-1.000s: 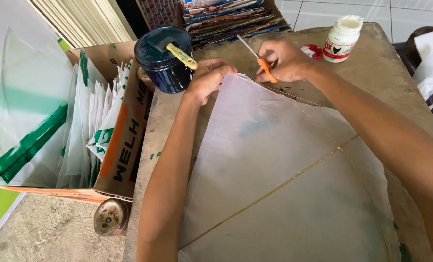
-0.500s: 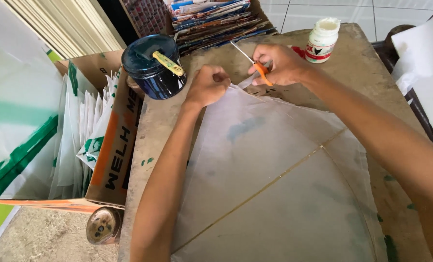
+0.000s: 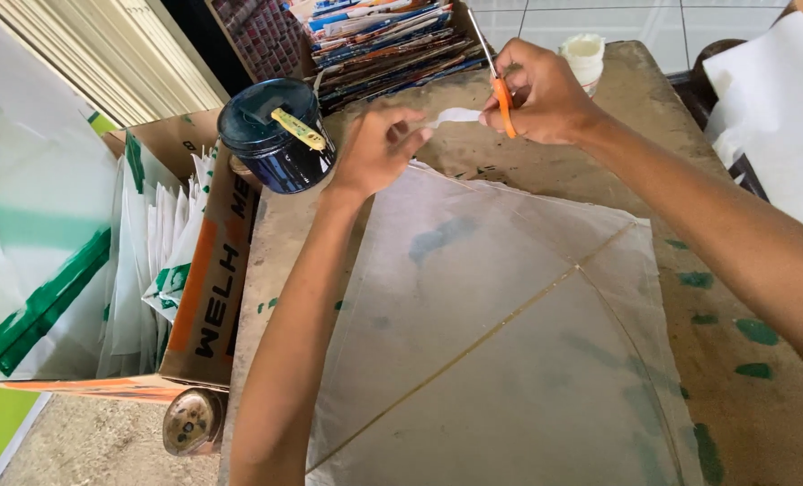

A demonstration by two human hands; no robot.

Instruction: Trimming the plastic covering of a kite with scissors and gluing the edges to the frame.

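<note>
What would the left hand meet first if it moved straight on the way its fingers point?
Probably the white paper scrap it pinches, then the right hand with the scissors. The left hand points right and slightly up; depth is unclear.

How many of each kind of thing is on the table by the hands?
Kite: 1
Scissors, in the right hand: 1
Paper scrap, pinched by the left hand: 1
Dark tin with a yellow-handled tool on it: 1
White jar: 1
Total: 5
</note>
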